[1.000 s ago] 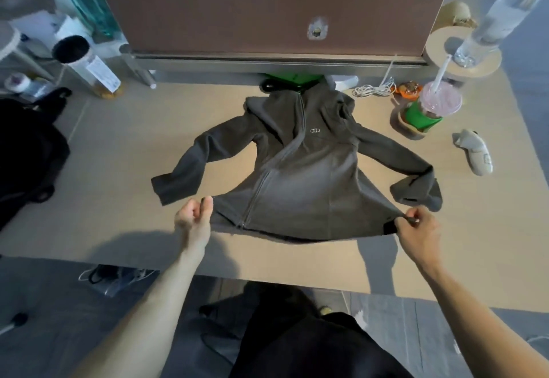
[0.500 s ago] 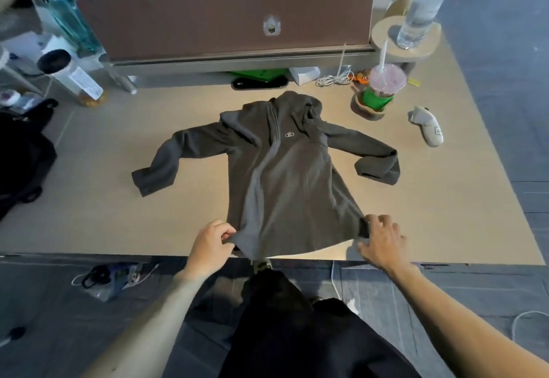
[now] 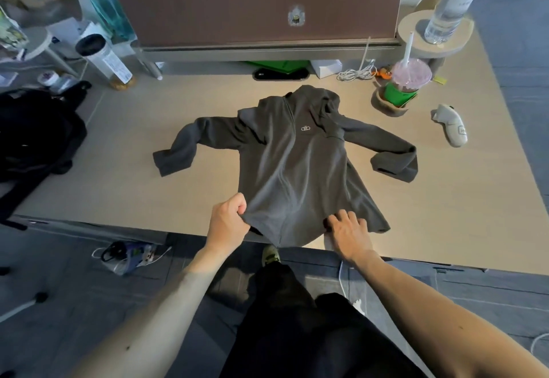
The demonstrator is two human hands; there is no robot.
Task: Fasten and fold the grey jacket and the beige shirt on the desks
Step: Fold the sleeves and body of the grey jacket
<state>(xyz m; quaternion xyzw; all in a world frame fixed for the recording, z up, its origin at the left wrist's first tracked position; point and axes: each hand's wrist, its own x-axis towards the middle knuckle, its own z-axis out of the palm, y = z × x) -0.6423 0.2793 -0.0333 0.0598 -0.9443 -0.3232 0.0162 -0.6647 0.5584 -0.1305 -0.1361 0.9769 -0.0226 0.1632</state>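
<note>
The grey jacket (image 3: 297,164) lies front up on the desk (image 3: 148,187), sleeves spread to both sides, its hem hanging slightly over the near edge. A small white logo shows on its chest. My left hand (image 3: 227,223) grips the hem at its left corner with curled fingers. My right hand (image 3: 346,229) rests on the hem's right part, fingers bent onto the cloth; whether it pinches the fabric I cannot tell. No beige shirt is in view.
A brown divider panel (image 3: 255,6) closes off the desk's far side. A lidded drink cup (image 3: 407,80), a water bottle (image 3: 451,0) and a white controller (image 3: 451,125) stand at the right. A black bag (image 3: 32,137) and bottles sit at the left.
The jacket has been drawn toward the near edge and its hem narrowed. My right hand has slid leftward along the hem, and both hands are now closer together.
</note>
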